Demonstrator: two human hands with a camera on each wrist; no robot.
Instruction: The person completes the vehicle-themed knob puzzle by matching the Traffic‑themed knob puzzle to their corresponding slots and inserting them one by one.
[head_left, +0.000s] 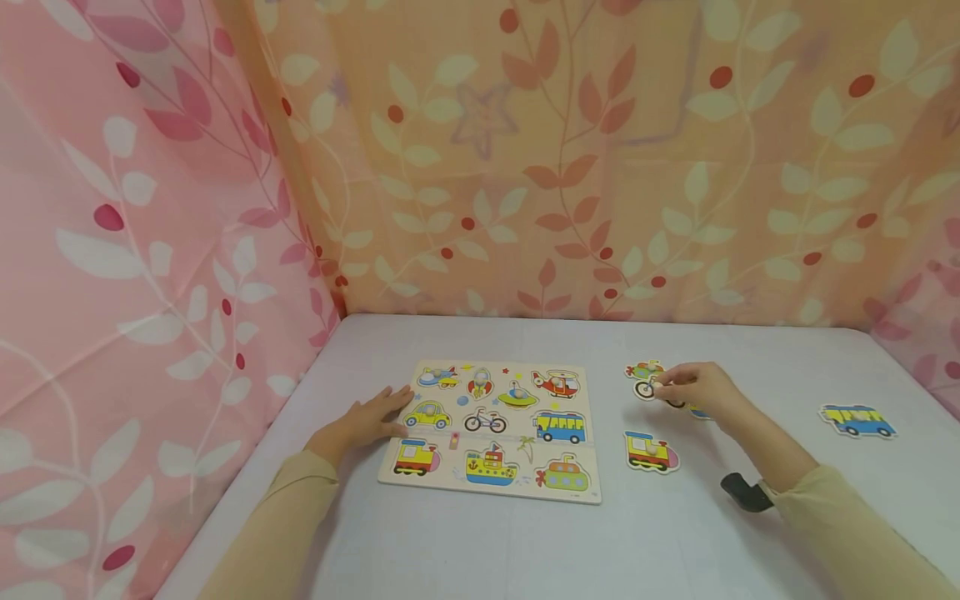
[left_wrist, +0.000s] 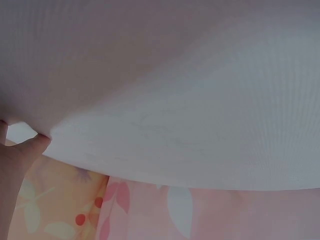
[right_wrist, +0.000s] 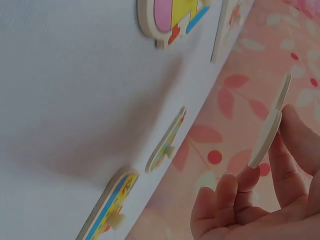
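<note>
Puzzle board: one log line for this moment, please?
right hand: pinches bicycle piece aloft | left hand: at puzzle board, left edge | train piece, bus piece: on table

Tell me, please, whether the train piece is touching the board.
Apart: the head view shows a strip of white tabletop between the train piece and the board's right edge.

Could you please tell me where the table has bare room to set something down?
The table is bare in front of the puzzle board, between the sleeves, and in the strip from the board back to the patterned cloth. Crowded: right of the board, around the train piece, submarine piece and bicycle piece.
</note>
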